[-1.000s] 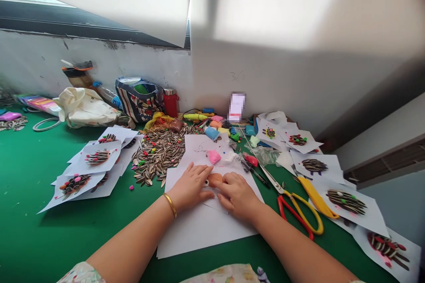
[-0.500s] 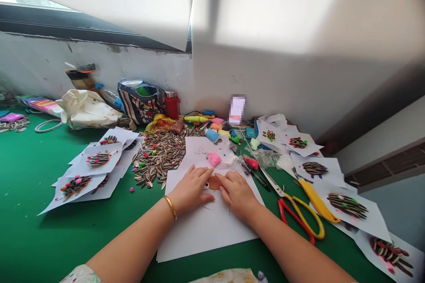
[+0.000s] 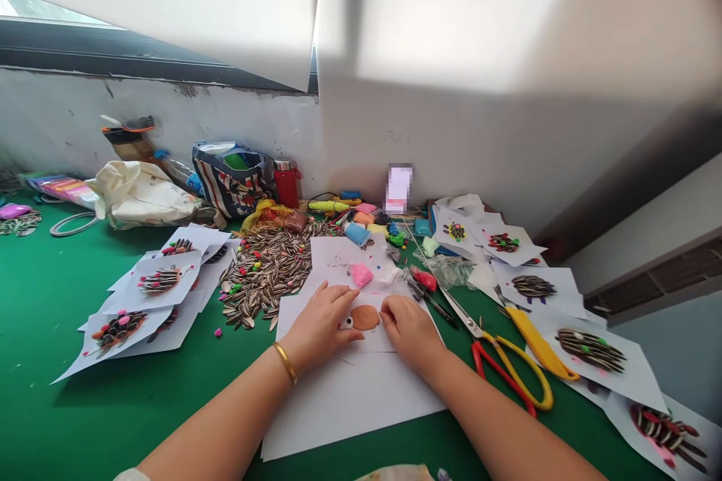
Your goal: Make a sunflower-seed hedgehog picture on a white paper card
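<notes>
On a green table (image 3: 50, 293) lie white paper sheets (image 3: 344, 413), a sunflower-seed heap (image 3: 265, 264), red-and-yellow-handled scissors (image 3: 479, 333); left hand (image 3: 321, 322), fingers spread on paper; right hand (image 3: 411, 331), fingers curled, any pinch unclear; between them, one flat brown oval (image 3: 365, 318); beside it, one toy eye (image 3: 348, 322).

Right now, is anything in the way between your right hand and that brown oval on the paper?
Nothing visible: the right hand curls beside the brown oval. The pink lump lies beyond the oval, out of the way.
</notes>
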`<action>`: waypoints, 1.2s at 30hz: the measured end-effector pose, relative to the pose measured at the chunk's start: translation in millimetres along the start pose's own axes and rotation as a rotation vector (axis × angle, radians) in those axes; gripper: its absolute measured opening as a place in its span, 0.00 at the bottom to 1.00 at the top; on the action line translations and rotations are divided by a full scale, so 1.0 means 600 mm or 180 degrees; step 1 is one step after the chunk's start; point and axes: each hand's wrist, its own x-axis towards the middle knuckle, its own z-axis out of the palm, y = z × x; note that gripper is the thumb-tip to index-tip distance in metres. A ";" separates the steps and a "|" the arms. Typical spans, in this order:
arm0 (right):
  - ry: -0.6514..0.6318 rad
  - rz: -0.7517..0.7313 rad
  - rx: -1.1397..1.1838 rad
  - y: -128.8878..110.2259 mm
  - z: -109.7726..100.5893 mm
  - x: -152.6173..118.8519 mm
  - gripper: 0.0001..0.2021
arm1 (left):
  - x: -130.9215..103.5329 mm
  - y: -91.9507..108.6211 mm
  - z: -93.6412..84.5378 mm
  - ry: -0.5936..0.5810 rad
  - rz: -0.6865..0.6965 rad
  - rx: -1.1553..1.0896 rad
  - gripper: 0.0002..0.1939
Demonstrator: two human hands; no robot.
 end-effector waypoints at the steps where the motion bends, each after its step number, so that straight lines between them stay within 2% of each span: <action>1: 0.0003 0.0010 0.0021 0.002 0.001 0.000 0.06 | 0.000 -0.001 0.001 -0.0002 -0.0011 0.0015 0.36; 8: 0.0087 -0.0091 0.0145 0.012 0.003 0.000 0.11 | -0.002 -0.004 0.010 -0.0177 -0.0009 -0.0005 0.35; 19: -0.0067 -0.0249 -0.0027 0.003 0.000 -0.003 0.16 | -0.005 0.005 0.008 -0.0275 0.0081 0.0026 0.34; 25: -0.0036 -0.0214 -0.0079 0.000 0.000 -0.003 0.17 | -0.006 0.005 0.009 -0.0216 0.0058 -0.0023 0.34; 31: -0.0082 -0.0208 -0.0096 -0.001 -0.001 -0.003 0.17 | -0.005 0.006 0.009 -0.0267 0.0028 -0.0006 0.38; 36: -0.0108 -0.0150 0.0005 -0.006 -0.007 -0.004 0.10 | -0.006 0.006 0.009 -0.0262 0.0016 -0.0007 0.40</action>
